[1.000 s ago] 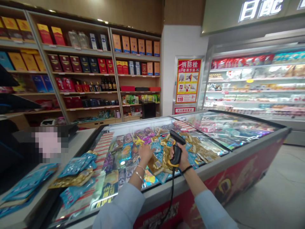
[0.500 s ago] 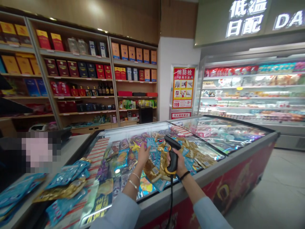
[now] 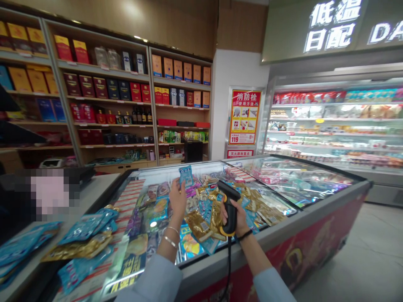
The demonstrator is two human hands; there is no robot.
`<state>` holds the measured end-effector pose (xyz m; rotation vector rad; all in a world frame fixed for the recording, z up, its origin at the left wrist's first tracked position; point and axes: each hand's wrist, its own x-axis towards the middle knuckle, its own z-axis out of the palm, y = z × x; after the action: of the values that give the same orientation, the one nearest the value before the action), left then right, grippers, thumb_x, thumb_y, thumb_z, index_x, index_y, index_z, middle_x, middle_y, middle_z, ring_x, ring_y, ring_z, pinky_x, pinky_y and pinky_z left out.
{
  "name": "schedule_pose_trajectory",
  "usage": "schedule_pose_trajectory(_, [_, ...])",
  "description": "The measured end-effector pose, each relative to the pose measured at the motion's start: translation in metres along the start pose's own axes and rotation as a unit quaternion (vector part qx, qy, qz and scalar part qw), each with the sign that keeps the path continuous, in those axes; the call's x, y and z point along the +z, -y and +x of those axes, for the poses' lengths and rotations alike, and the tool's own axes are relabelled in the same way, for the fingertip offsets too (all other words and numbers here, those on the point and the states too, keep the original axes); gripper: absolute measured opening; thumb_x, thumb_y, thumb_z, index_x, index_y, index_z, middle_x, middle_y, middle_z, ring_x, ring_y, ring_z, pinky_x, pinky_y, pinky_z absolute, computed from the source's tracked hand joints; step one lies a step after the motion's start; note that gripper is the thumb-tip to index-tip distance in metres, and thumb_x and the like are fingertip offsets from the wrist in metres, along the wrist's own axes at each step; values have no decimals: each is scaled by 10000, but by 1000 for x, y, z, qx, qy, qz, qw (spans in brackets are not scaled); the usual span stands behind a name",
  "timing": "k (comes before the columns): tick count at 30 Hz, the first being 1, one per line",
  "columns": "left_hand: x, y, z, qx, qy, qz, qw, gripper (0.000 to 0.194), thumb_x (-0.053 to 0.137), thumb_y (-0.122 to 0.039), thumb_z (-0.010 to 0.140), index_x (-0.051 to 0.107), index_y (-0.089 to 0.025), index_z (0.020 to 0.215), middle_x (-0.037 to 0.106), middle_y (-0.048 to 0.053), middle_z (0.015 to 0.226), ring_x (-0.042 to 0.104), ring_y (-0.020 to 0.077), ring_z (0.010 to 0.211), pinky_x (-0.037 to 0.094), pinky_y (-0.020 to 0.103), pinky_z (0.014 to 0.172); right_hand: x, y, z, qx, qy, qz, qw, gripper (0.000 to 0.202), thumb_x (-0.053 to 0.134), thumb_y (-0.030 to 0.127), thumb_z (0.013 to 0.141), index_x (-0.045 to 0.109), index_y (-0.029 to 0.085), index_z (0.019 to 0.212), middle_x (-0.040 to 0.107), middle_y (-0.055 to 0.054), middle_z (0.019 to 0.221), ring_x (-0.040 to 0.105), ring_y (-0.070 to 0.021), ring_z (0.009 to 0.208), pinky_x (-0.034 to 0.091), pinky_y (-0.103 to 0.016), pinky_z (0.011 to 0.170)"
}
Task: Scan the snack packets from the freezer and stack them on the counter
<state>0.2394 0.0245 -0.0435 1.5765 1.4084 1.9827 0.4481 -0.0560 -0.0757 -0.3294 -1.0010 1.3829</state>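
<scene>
My left hand [image 3: 178, 197] is closed on a small blue snack packet [image 3: 186, 175], held up above the chest freezer's glass top. In my right hand [image 3: 238, 217] is a black and yellow barcode scanner [image 3: 231, 209], gripped by its handle with its head tilted toward the left. Its cable [image 3: 228, 260] hangs down in front of the freezer. Below both hands lie gold packets [image 3: 198, 223] and blue packets [image 3: 206, 209], heaped loosely on the glass. Whether a finger presses the scanner's trigger is hidden.
The chest freezer [image 3: 317, 228] stretches away to the right. More blue packets [image 3: 83, 228] and a gold packet [image 3: 78, 247] lie at its left end, beside a counter [image 3: 102, 184]. Shelves of boxes [image 3: 113, 90] stand behind, and a lit refrigerated display [image 3: 333, 126] stands at the right.
My left hand has moved up and to the left with the blue packet, away from the scanner. My right hand still holds the scanner, slightly shifted. The view has turned a little left.
</scene>
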Motion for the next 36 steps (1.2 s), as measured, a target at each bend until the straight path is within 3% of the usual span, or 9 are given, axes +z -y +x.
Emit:
schedule_pose_trajectory(6, [-12, -23, 19, 16, -31, -29, 999, 382, 514, -520, 909, 612, -197, 1088, 704, 32, 724, 622, 174, 596, 425, 256, 596, 20, 44, 30, -70, -2, -88, 994, 307, 712, 479, 802, 598, 221, 924, 569, 57, 530, 547, -134, 396, 451, -229, 377])
schedule_pose_trajectory(11, [-4, -29, 33, 23, -8, -31, 999, 369, 506, -514, 916, 608, -211, 1100, 715, 20, 713, 600, 160, 532, 398, 238, 538, 19, 67, 66, -42, 13, -162, 986, 299, 772, 424, 778, 599, 206, 884, 586, 48, 518, 539, -128, 364, 444, -230, 358])
schedule_pose_trajectory(14, [0, -20, 31, 27, -1, -20, 999, 355, 504, -505, 921, 614, -209, 1082, 686, 2, 653, 599, 160, 524, 393, 237, 544, 7, 63, 67, -27, 8, -170, 985, 286, 764, 420, 785, 609, 198, 877, 575, 47, 494, 524, -125, 345, 426, -223, 339])
schedule_pose_trajectory(20, [1, -6, 20, 7, 7, -9, 1000, 332, 520, -452, 926, 603, -185, 1107, 726, 38, 750, 660, 173, 631, 451, 257, 645, -6, 46, 32, 19, 5, -219, 975, 290, 776, 411, 785, 630, 191, 904, 609, 33, 529, 542, -127, 352, 439, -227, 348])
schedule_pose_trajectory(26, [-1, -8, 21, -4, 4, -3, 1000, 314, 523, -443, 925, 596, -194, 1101, 730, 35, 761, 658, 172, 619, 453, 260, 652, -12, 31, 19, 45, 12, -187, 981, 336, 781, 435, 765, 631, 175, 915, 586, 34, 506, 517, -117, 330, 420, -216, 331])
schedule_pose_trajectory(36, [-6, -14, 23, -8, -20, -15, 1000, 337, 510, -474, 921, 596, -195, 1091, 696, 6, 670, 633, 168, 557, 424, 247, 594, -23, 38, 17, 35, -9, -152, 988, 340, 778, 433, 754, 637, 185, 938, 564, 33, 491, 494, -124, 326, 399, -229, 314])
